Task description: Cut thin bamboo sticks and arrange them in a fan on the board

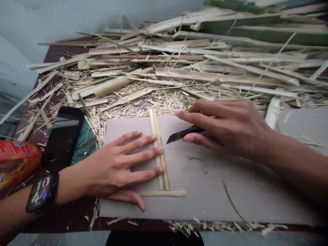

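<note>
My left hand (pixel 130 164) lies with its fingers spread, the tips resting on two thin bamboo strips (pixel 153 124) set side by side on a grey board (pixel 205 191). Another short bamboo strip (pixel 171 193) lies crosswise at their near ends, partly under my left thumb. My right hand (pixel 225 124) is wrapped round a utility knife (pixel 176 136) with a dark blade and black handle. The blade points left, its tip just right of the two strips and apart from them. Most of the handle is hidden in my right palm.
Long split bamboo pieces (pixel 217 75) and shavings (pixel 143 104) cover the back of the dark red table (pixel 84 208). At left, a black phone (pixel 64 133) lies on a green mat (pixel 85 143), beside an orange-red packet (pixel 19 160). A thin green sliver (pixel 232 201) lies on the board.
</note>
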Action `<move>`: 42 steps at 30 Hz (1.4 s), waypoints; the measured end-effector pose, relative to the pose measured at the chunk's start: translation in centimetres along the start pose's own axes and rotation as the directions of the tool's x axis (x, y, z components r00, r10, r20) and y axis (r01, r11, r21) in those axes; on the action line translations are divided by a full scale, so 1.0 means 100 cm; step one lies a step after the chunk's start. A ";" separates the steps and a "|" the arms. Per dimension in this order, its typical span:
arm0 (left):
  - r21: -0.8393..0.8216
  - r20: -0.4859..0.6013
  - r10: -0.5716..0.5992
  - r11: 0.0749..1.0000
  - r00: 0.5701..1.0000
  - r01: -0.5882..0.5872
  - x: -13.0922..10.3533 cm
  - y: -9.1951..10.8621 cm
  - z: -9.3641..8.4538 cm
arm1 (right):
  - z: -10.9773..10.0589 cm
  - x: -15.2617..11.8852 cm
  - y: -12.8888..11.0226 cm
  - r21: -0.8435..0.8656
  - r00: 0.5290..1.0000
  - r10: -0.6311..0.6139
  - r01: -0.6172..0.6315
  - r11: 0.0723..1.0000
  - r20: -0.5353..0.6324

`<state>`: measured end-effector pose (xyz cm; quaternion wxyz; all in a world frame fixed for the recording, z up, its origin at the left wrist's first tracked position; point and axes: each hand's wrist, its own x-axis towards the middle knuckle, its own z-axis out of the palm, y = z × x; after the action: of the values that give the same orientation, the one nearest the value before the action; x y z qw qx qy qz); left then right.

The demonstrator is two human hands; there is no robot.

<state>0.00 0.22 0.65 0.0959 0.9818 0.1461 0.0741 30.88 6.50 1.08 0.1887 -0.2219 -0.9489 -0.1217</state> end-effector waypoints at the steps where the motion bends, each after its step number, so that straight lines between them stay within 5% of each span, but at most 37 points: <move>1: -0.002 -0.006 0.002 1.000 1.000 -0.002 0.000 0.000 0.000 | 0.000 0.000 0.000 0.000 1.000 -0.004 0.004 1.000 -0.001; 42: -0.034 -0.084 0.012 0.999 0.996 -0.015 -0.003 0.002 0.003 | 0.001 0.001 -0.005 0.126 0.993 -0.118 0.114 0.985 0.023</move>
<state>-0.18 -0.11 0.37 0.1061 0.9770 0.1419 0.1184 30.49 6.12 0.94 0.1800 -0.1558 -0.9687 -0.0699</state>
